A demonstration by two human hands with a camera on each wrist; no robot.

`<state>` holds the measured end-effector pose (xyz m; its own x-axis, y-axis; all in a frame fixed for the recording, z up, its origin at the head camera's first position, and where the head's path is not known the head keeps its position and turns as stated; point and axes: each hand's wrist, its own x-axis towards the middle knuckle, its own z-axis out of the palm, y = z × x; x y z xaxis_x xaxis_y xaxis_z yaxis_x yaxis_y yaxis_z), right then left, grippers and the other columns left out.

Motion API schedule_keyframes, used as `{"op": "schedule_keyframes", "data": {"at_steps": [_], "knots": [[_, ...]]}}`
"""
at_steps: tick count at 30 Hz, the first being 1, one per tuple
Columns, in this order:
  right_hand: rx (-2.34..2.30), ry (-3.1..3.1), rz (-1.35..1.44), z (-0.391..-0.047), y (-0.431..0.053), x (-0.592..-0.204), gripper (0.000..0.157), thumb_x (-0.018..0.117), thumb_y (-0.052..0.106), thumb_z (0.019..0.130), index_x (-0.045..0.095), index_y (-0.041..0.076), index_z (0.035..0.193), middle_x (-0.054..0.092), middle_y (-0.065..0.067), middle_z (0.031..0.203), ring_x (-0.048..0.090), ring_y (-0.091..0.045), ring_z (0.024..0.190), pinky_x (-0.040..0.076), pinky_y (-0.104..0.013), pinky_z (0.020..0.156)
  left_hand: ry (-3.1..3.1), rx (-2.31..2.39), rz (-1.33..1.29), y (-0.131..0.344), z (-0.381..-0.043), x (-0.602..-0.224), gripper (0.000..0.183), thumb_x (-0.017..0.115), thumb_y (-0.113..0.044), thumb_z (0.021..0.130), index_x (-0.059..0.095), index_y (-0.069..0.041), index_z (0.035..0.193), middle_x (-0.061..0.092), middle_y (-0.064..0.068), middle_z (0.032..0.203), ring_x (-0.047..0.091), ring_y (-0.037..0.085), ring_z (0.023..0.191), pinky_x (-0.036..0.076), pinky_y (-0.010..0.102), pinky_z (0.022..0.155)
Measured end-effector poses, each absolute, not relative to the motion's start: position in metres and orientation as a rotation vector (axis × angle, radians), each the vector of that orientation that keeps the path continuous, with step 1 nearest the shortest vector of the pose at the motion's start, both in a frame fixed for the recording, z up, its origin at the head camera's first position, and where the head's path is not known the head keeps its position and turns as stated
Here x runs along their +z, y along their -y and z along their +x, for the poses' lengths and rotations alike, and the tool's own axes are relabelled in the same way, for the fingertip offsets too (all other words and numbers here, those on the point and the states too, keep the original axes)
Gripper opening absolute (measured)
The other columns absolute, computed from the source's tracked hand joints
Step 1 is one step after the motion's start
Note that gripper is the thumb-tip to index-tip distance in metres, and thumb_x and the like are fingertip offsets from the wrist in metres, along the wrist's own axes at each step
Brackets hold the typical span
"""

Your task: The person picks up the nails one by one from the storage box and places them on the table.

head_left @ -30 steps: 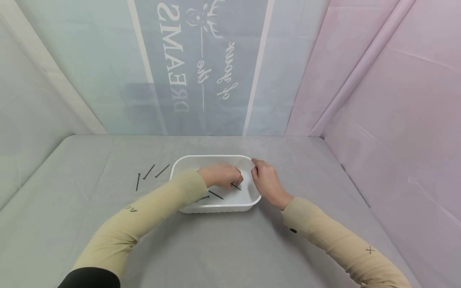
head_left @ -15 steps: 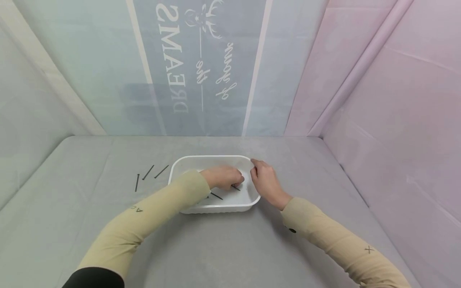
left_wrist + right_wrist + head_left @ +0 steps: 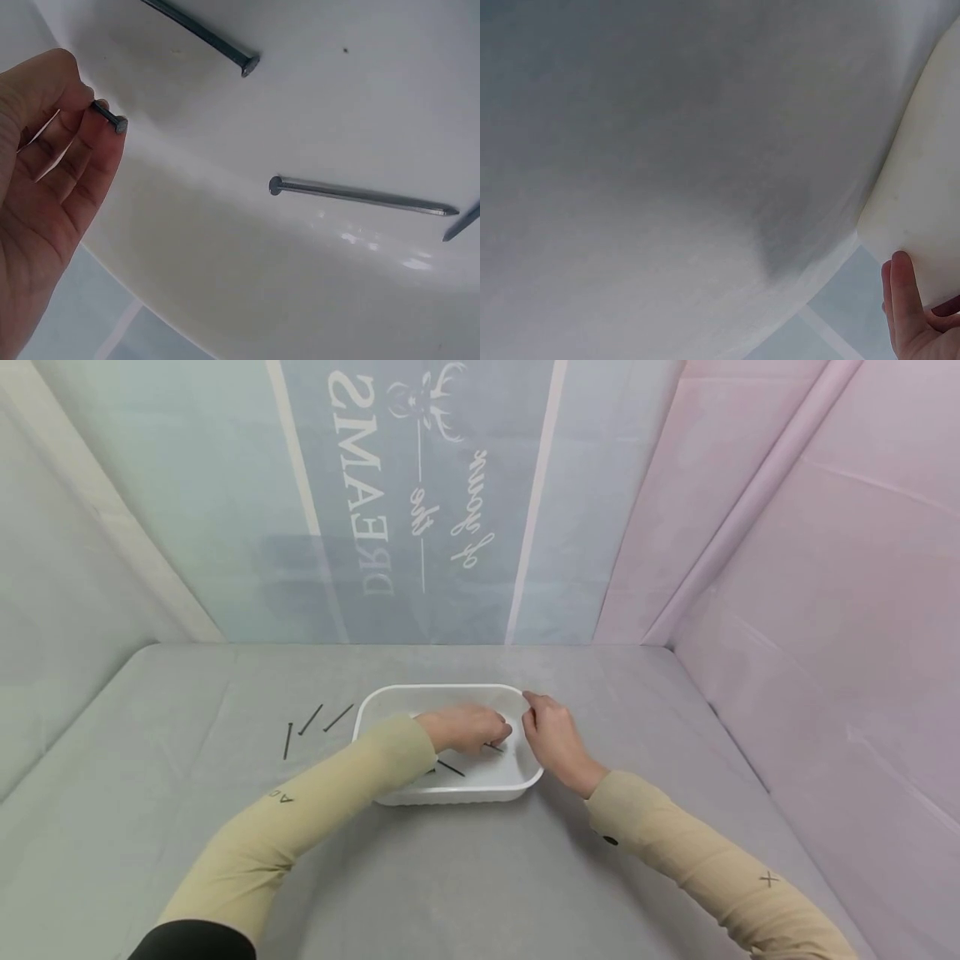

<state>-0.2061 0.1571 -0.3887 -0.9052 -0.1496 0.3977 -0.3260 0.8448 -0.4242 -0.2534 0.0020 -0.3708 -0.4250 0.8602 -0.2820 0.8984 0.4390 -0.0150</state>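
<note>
Inside the white plastic tray (image 3: pixel 435 794), my left hand (image 3: pixel 467 728) is low over the floor of the tray. In the left wrist view a nail (image 3: pixel 110 117) is pinched between the thumb and fingers, its flat head showing. Further nails lie in the tray: one dark nail (image 3: pixel 202 31), a shiny one (image 3: pixel 360 196) and the tip of another at the right edge. The left forearm hides part of the tray. My right hand (image 3: pixel 558 743) grips the tray's right end at the rim; in the right wrist view its fingers (image 3: pixel 904 289) lie against the outer wall.
On the grey cloth-covered table (image 3: pixel 450 877), left of the tray, lie three loose nails, the nearest to the tray being a slanted nail (image 3: pixel 338 717). Behind stands a fabric wall (image 3: pixel 300 585) with mirrored lettering, and a pinkish wall (image 3: pixel 840 610) rises at the right.
My left hand has shifted slightly to the right inside the tray, and its sleeve now covers more of a nail there. The right hand stays on the rim.
</note>
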Motion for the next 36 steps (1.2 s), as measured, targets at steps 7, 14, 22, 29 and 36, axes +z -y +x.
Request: {"op": "schedule_keyframes", "data": {"at_steps": [7,14,22,29,36], "knots": [[0.698,2.704,0.354,-0.206,-0.158,-0.390,0.034,0.043,0.002,0.088,0.054,-0.008,0.119,0.058,-0.010,0.079,0.048,-0.014,0.062,0.042,-0.023,0.051,-2.470,-0.219,1.551,0.000,-0.252,-0.364,0.021,0.059,0.008,0.077,0.060,-0.010,0.087,0.055,-0.002,0.078,0.048,0.012,0.068,0.043,0.023,0.064],[0.710,2.700,0.349,-0.206,-0.158,-0.391,0.034,0.043,0.002,0.088,0.054,-0.008,0.118,0.058,-0.010,0.080,0.049,-0.014,0.063,0.043,-0.023,0.052,-2.483,-0.248,1.568,0.001,-0.251,-0.359,0.022,0.058,0.008,0.076,0.062,-0.010,0.088,0.055,-0.002,0.080,0.048,0.012,0.067,0.043,0.022,0.062],[0.708,2.699,0.343,-0.205,-0.158,-0.390,0.033,0.043,0.001,0.088,0.055,-0.007,0.118,0.057,-0.010,0.079,0.048,-0.014,0.062,0.042,-0.023,0.051,-2.481,-0.279,1.567,0.000,-0.246,-0.356,0.022,0.057,0.007,0.078,0.061,-0.012,0.088,0.055,-0.004,0.079,0.048,0.011,0.066,0.042,0.022,0.059],[0.701,2.696,0.347,-0.205,-0.158,-0.391,0.033,0.043,0.001,0.088,0.055,-0.007,0.118,0.057,-0.009,0.078,0.048,-0.014,0.061,0.042,-0.023,0.051,-2.485,-0.291,1.642,0.001,-0.242,-0.351,0.022,0.057,0.008,0.076,0.062,-0.011,0.087,0.057,-0.002,0.079,0.052,0.013,0.066,0.043,0.023,0.059],[0.695,2.680,0.356,-0.206,-0.158,-0.392,0.033,0.044,0.001,0.087,0.056,-0.007,0.117,0.057,-0.010,0.079,0.048,-0.014,0.061,0.042,-0.023,0.051,-2.490,-0.313,1.633,0.001,-0.240,-0.344,0.022,0.056,0.008,0.077,0.061,-0.011,0.087,0.056,-0.001,0.080,0.051,0.014,0.067,0.043,0.022,0.060]]}}
